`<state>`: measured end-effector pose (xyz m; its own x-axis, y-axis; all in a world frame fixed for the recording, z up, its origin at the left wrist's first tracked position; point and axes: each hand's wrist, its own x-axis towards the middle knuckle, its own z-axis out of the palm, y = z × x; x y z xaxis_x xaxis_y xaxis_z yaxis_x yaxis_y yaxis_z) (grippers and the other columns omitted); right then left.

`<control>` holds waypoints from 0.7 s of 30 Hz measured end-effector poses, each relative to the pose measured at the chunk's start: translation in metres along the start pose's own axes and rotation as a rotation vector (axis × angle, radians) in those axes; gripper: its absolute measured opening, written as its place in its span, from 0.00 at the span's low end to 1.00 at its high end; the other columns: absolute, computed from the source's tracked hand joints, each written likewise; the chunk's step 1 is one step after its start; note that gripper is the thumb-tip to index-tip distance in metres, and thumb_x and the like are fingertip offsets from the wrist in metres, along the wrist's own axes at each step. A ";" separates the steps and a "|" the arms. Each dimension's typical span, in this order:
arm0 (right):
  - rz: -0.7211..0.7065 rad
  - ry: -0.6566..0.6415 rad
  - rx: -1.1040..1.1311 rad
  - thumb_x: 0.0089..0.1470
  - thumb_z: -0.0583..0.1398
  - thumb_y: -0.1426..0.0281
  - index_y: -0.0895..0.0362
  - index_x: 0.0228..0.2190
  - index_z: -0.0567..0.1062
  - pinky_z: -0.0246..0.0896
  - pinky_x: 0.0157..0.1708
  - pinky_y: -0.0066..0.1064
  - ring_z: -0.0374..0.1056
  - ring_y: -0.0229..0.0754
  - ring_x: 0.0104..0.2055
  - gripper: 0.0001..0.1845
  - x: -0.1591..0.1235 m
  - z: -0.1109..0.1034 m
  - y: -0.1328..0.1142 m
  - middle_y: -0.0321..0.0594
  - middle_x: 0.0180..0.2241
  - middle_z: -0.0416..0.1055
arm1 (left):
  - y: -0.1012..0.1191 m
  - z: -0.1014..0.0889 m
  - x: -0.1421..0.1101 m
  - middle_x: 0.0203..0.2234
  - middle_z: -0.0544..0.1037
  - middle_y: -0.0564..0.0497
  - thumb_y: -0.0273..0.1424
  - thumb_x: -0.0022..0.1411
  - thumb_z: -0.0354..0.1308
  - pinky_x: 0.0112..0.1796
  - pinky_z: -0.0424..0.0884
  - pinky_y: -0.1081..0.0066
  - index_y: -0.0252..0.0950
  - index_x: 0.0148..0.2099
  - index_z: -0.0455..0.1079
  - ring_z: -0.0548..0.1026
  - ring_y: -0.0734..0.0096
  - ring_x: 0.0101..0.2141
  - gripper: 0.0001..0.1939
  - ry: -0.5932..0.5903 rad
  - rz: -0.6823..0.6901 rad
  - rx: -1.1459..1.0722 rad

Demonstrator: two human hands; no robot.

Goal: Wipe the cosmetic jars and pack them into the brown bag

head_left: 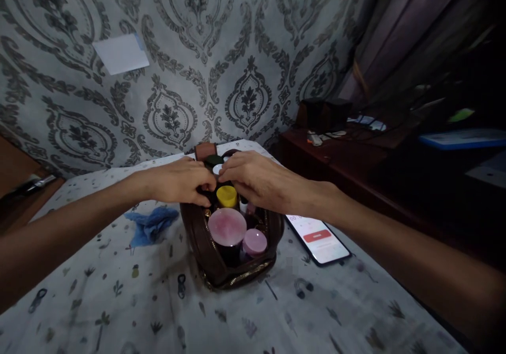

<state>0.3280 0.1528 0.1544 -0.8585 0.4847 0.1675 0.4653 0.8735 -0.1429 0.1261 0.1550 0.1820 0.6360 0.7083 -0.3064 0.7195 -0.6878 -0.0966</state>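
An open brown zip pouch (205, 254) stands on the patterned sheet (158, 312). Inside it are a large pink round lid (226, 226), a smaller pink lid (255, 242), a yellow cap (226, 196) and a dark green lid (214, 160). My left hand (179, 181) reaches into the pouch's far left side, fingers curled round something dark that I cannot make out. My right hand (259, 180) hovers over the far right side, fingers bent down among the bottles, touching small items beside the yellow cap.
A crumpled blue cloth (152, 225) lies left of the pouch. A phone (318, 238) with a lit screen lies to its right. A dark wooden desk (340, 154) with cables and boxes stands at the right. Patterned wallpaper with a white paper (120, 53) is behind.
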 end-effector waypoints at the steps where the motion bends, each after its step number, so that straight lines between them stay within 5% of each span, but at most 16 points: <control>1: 0.003 0.011 0.000 0.58 0.52 0.81 0.62 0.39 0.80 0.57 0.51 0.39 0.68 0.47 0.46 0.17 0.001 0.002 -0.001 0.49 0.39 0.76 | 0.003 0.001 0.000 0.41 0.82 0.51 0.38 0.63 0.63 0.47 0.66 0.69 0.39 0.45 0.76 0.77 0.63 0.47 0.11 -0.008 0.002 0.032; 13: -0.056 0.039 -0.056 0.60 0.56 0.77 0.58 0.36 0.80 0.49 0.51 0.43 0.64 0.47 0.44 0.12 0.005 0.022 -0.002 0.46 0.37 0.76 | 0.015 0.008 0.006 0.29 0.81 0.47 0.39 0.64 0.63 0.40 0.67 0.66 0.35 0.31 0.75 0.79 0.59 0.37 0.14 -0.005 -0.102 0.180; 21: -0.011 -0.037 -0.145 0.62 0.55 0.77 0.60 0.36 0.79 0.43 0.54 0.45 0.63 0.50 0.48 0.12 0.007 0.024 -0.005 0.47 0.41 0.76 | 0.013 0.006 -0.009 0.39 0.81 0.48 0.37 0.64 0.63 0.38 0.65 0.68 0.35 0.45 0.75 0.77 0.61 0.40 0.11 0.078 -0.160 0.042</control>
<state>0.3140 0.1505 0.1329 -0.8699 0.4754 0.1316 0.4798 0.8774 0.0020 0.1285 0.1388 0.1776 0.5356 0.8181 -0.2093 0.8019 -0.5705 -0.1777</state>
